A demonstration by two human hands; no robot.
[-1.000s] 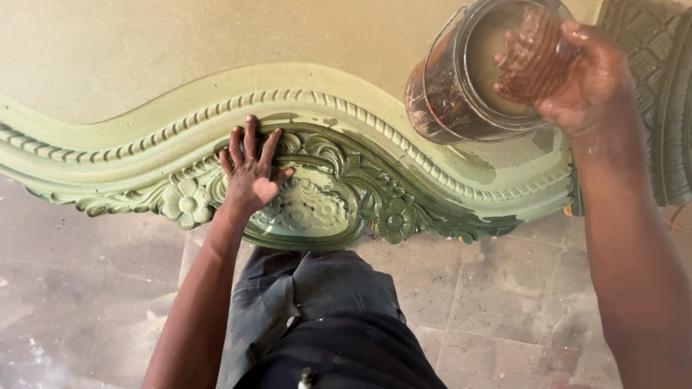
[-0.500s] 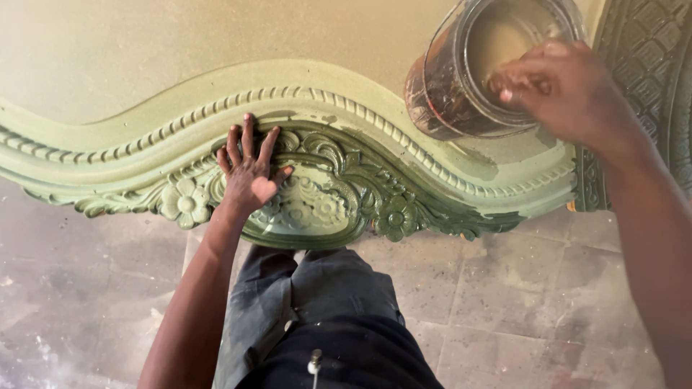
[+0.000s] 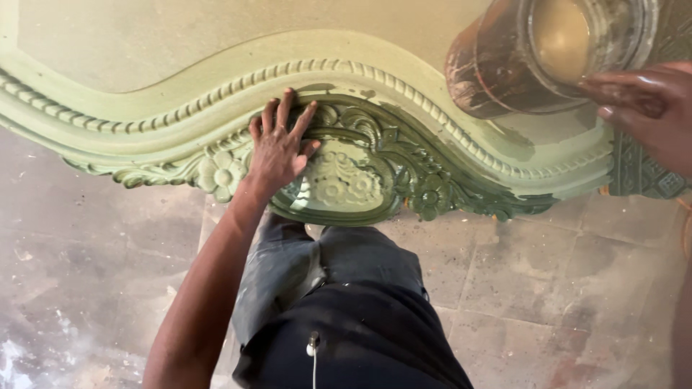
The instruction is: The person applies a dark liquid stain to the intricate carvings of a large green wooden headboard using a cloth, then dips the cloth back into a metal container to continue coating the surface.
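Observation:
A pale green carved wooden panel (image 3: 166, 94) with a beaded border and flower scrolls lies across the upper view. My left hand (image 3: 277, 148) rests flat on its carved centre, fingers spread, just left of an oval medallion (image 3: 339, 184). At the upper right a stained brown tin (image 3: 490, 65) of beige paste stands on the panel. My right hand (image 3: 649, 108) is at the tin's right rim, fingertips smeared, reaching over the edge. Whether it grips anything is hidden.
Darker wet green patches mark the scrollwork around the medallion and below the tin. A dark carved piece (image 3: 638, 173) lies beside the panel's right end. Dusty, paint-spattered floor tiles (image 3: 562, 288) spread below. My dark trousers (image 3: 339, 288) stand against the panel's lower edge.
My right hand has drawn back from over the tin's opening to its right rim. The view has moved closer. My left hand has stayed on the carving.

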